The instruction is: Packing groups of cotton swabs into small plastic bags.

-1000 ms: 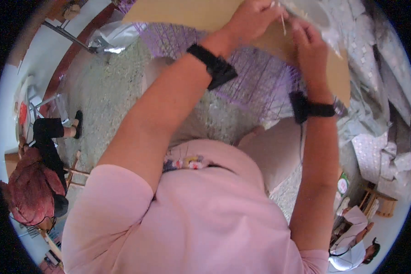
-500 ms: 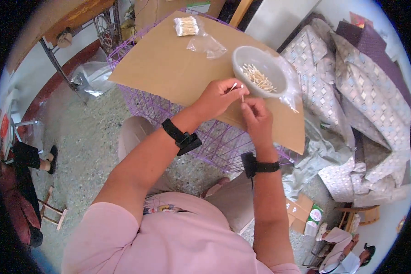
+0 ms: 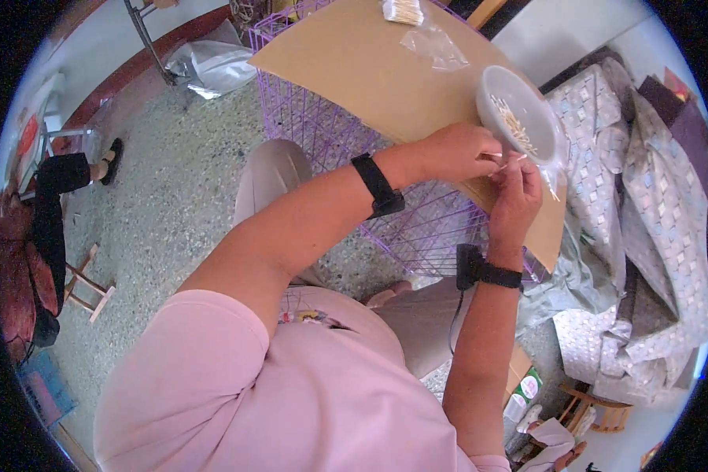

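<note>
My left hand (image 3: 466,153) and my right hand (image 3: 518,197) meet over the near right edge of the cardboard sheet (image 3: 354,71), just below a pale bowl (image 3: 486,86). Fingers of the left are closed on cotton swabs, whose white ends stick out by the thumb. A thin white swab shows at the pinched fingertips of the right; how many each holds is too small to tell. Inside the bowl lies a loose pile of cotton swabs (image 3: 513,124). A packed bundle of swabs (image 3: 403,11) sits at the far edge, beside a crumpled clear plastic bag (image 3: 436,47).
Under the cardboard stands a purple wire cage (image 3: 315,118). Patterned quilted fabric (image 3: 598,126) is heaped to the right. Other people sit at the far left and lower right. A small wooden stool (image 3: 90,287) stands on the speckled floor (image 3: 157,181); silver plastic sheeting (image 3: 208,63) lies behind.
The view has shifted, so the table sits higher and further right. My hands have come together, fingertips touching or nearly so, with the swabs still in them.
</note>
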